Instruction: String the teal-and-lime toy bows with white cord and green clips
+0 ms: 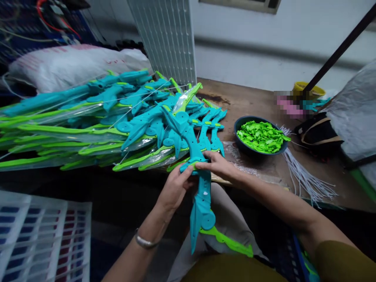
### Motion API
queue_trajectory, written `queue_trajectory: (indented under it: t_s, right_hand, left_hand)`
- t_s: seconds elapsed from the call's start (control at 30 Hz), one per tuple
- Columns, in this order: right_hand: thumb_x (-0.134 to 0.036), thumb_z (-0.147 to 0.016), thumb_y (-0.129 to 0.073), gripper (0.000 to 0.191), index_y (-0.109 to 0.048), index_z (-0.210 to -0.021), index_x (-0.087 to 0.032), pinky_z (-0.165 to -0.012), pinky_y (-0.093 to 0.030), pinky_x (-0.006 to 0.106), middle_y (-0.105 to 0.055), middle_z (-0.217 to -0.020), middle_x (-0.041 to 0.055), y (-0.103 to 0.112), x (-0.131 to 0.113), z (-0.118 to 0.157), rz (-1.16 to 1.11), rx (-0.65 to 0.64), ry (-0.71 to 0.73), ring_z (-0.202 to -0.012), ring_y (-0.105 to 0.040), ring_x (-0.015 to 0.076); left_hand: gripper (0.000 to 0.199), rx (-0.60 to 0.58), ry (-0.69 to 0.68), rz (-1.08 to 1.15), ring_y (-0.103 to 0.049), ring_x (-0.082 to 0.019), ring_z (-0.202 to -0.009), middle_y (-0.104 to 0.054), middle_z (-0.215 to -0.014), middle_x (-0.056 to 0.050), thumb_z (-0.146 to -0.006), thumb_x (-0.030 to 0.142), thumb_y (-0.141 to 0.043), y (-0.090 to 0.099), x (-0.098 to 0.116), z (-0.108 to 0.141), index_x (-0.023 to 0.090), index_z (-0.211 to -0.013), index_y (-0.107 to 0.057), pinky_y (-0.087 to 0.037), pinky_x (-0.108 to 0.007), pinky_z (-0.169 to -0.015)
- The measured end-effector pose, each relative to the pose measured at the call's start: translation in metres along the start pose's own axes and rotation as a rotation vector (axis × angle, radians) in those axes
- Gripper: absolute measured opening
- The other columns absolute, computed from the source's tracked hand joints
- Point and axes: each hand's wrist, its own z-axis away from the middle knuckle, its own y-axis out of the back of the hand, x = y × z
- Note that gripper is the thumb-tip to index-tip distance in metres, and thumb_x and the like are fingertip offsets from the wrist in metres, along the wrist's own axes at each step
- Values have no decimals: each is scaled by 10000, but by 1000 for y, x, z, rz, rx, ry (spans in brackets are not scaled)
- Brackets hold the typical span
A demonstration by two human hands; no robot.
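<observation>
A teal plastic toy bow (202,188) with lime green limbs stands upright over my lap, in front of the table edge. My left hand (176,186) grips it from the left at its middle, thumb near a small green piece. From the right, my right hand (217,164) presses thumb and fingers on the same middle part. Many similar teal and green bows (117,127) lie piled on the left of the table. A dark bowl (261,152) holds many small green pieces (258,136), right of my hands.
White strings (305,180) hang over the front edge of the wooden table (249,102). A white sack (79,64) lies behind the pile. A white plastic crate (44,235) stands at lower left. A yellow container (308,89) and a black item (319,135) are on the right.
</observation>
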Motion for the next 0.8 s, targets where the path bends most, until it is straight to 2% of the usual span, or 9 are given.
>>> queue_trajectory:
  t_s: [0.1, 0.2, 0.27, 0.4, 0.47, 0.53, 0.6, 0.7, 0.8]
  right_hand:
    - [-549, -916, -650, 410, -669, -1034, -156, -774, -531, 278, -696, -963, 22, 0, -6, 9, 97, 27, 59, -912, -644, 203]
    - [-448, -969, -634, 345, -687, -1191, -190, -907, -544, 283, -733, -1117, 24, 22, -5, 18, 250, 103, 79, -1043, -677, 194]
    - [-382, -981, -636, 323, -683, -1236, -189, -975, -530, 304, -729, -1191, 50, 57, 1, 18, 390, 228, 43, -1103, -674, 198]
    - [-318, -1028, -615, 208, -712, -1102, -149, -1032, -521, 418, -719, -1172, 94, 149, 26, 7, 728, 474, -170, -1115, -669, 229]
    - [-346, -1027, -654, 227, -696, -1117, -143, -1008, -547, 457, -703, -1175, 86, 187, 41, -1, 883, 509, -309, -1096, -675, 232]
    - [-365, -1022, -672, 263, -679, -1172, -149, -991, -565, 466, -681, -1215, 86, 210, 55, -9, 1017, 499, -425, -1106, -670, 236]
    - [-358, -1026, -667, 282, -662, -1224, -155, -991, -570, 469, -659, -1264, 95, 219, 66, -18, 1129, 468, -505, -1134, -659, 244]
    - [-346, -1024, -670, 305, -647, -1261, -154, -989, -574, 475, -644, -1294, 101, 220, 78, -33, 1253, 398, -563, -1147, -654, 253]
    - [-333, -1022, -674, 295, -650, -1249, -145, -970, -584, 465, -654, -1268, 100, 221, 87, -43, 1329, 337, -558, -1123, -664, 247]
  left_hand:
    - [558, 26, 51, 99, -695, -226, -805, -764, -957, -91, -651, 478, -939, -3, 6, 3, 147, -1061, -758, -596, -295, -642]
    - [556, 79, 92, 229, -729, -240, -838, -794, -956, -86, -568, 405, -1001, 5, 9, 12, 157, -1018, -787, -631, -281, -668]
    - [569, 92, 85, 276, -756, -269, -865, -810, -967, -99, -553, 407, -1009, 17, 9, 21, 151, -1015, -798, -660, -300, -705]
    - [571, 178, 86, 356, -787, -285, -846, -827, -1019, -81, -594, 412, -990, 40, 3, 38, 198, -1088, -798, -693, -343, -719]
    - [481, 204, 120, 442, -796, -290, -854, -828, -1050, -59, -652, 381, -962, 44, -2, 42, 238, -1082, -802, -700, -389, -758]
    - [430, 183, 143, 535, -799, -305, -873, -825, -1087, -62, -697, 365, -932, 43, -7, 43, 253, -1092, -805, -697, -444, -801]
    - [446, 147, 126, 619, -798, -296, -880, -819, -1122, -69, -726, 356, -911, 39, -10, 45, 259, -1145, -796, -687, -460, -843]
    - [472, 79, 82, 711, -783, -233, -906, -793, -1215, -47, -823, 396, -839, 31, -11, 52, 292, -1274, -744, -652, -435, -945]
    - [702, 35, 14, 710, -741, -235, -1013, -711, -1377, -48, -779, 643, -805, 28, -10, 62, 286, -1372, -684, -589, -447, -1055]
